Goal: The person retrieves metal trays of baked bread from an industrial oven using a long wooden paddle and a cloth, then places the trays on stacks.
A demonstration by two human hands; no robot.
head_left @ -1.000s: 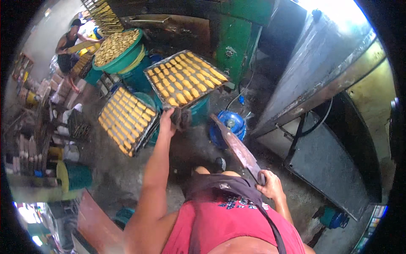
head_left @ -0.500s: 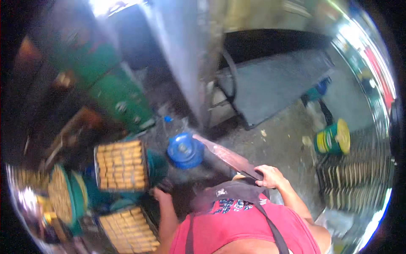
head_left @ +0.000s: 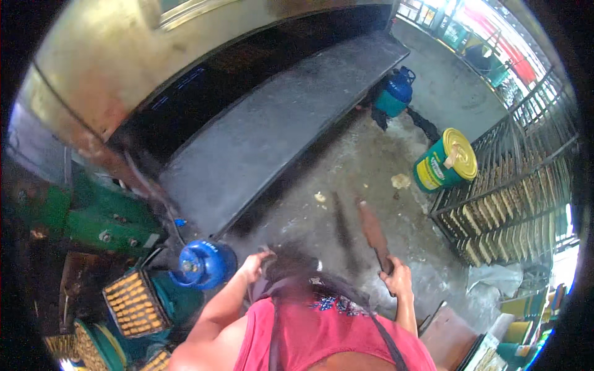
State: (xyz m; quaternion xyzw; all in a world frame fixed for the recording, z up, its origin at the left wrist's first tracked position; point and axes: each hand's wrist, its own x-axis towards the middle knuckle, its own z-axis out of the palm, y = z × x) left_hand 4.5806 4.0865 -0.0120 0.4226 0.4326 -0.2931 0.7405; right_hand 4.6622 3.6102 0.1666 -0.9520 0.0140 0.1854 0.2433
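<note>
Red-brown paddle held by its dark grip

One paddle (head_left: 374,234), flat, long and wooden-looking, slants over the floor (head_left: 365,167) ahead of the person; its blade is slightly blurred and narrows into a darker handle. The right hand (head_left: 399,279) is closed round that handle. The left hand (head_left: 252,268) has curled fingers beside a dark blur; whether it grips anything I cannot tell.

Just beyond, to the left, stands one rounded blue metal cylinder (head_left: 213,264). Near it, one whole tray (head_left: 158,301) carries rows of golden, finger-shaped pieces (head_left: 131,304). Farther out come one long, smooth grey panel (head_left: 278,117), one green bucket (head_left: 428,173) with a round yellow lid (head_left: 463,156), one barred metal rack (head_left: 495,187), and one blue-and-teal cylinder (head_left: 394,96).
</note>
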